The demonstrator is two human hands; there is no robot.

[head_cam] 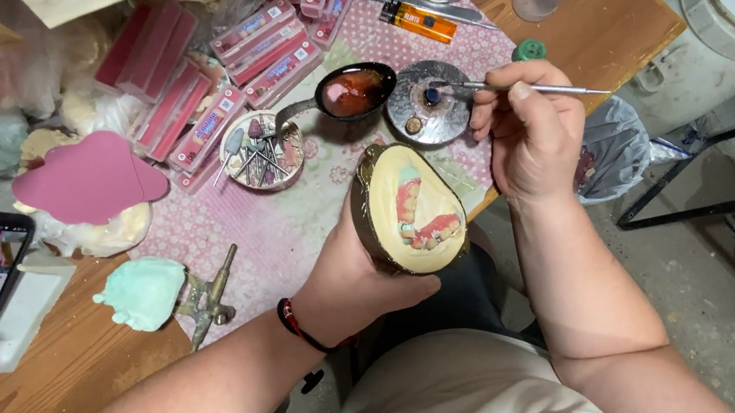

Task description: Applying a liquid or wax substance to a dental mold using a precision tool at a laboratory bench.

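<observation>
One flask, one brush

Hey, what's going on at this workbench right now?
A person seated at a cluttered wooden table holds an oval brass-coloured flask half in the left hand; pink wax and a row of teeth sit in its cream-coloured filling. The right hand grips a thin metal instrument, its tip resting on a small round metal dish. Beside the dish lie a spoon of reddish liquid and a tin of burs.
</observation>
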